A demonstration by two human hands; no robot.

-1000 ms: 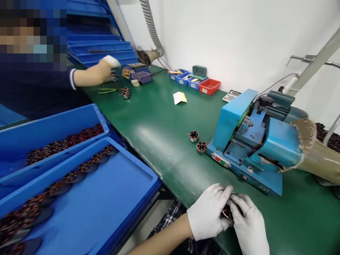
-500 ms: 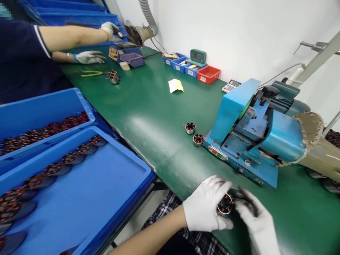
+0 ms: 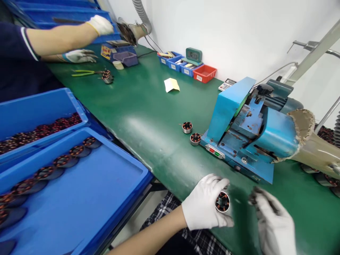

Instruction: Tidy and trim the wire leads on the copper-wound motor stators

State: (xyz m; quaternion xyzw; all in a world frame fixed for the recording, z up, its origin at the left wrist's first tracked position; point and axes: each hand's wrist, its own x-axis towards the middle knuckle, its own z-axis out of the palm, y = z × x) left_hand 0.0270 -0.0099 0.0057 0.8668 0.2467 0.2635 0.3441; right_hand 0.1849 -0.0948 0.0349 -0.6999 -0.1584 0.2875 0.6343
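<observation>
Green matting covers the bench (image 3: 148,106), which runs from the near edge to the far wall. Two blue trays (image 3: 106,198) sit to its left, each holding a row of wound stators (image 3: 62,161) along one side and much bare floor beside them; whether those pieces are finished or waiting cannot be told. A blue machine (image 3: 239,131) stands on the right of the bench, nothing loaded at its front that can be seen. At the far end another person's gloved hands (image 3: 79,55) work near small bins (image 3: 186,67).

Two loose stators (image 3: 191,133) lie on the matting just beside the machine's base, apart from both hands. More seem to lie past the machine at the right edge, partly hidden.

The left hand (image 3: 204,207), in a white glove, grips one stator (image 3: 222,202) between thumb and fingers, its copper windings facing the camera, held low over the bench's near edge. The right hand (image 3: 273,221), also gloved, is apart from that piece and blurred; something dark shows at its fingertips, but whether it is pinching anything I cannot tell.

By my reading, one piece is in hand, two are set by the machine, and many remain in the trays.
</observation>
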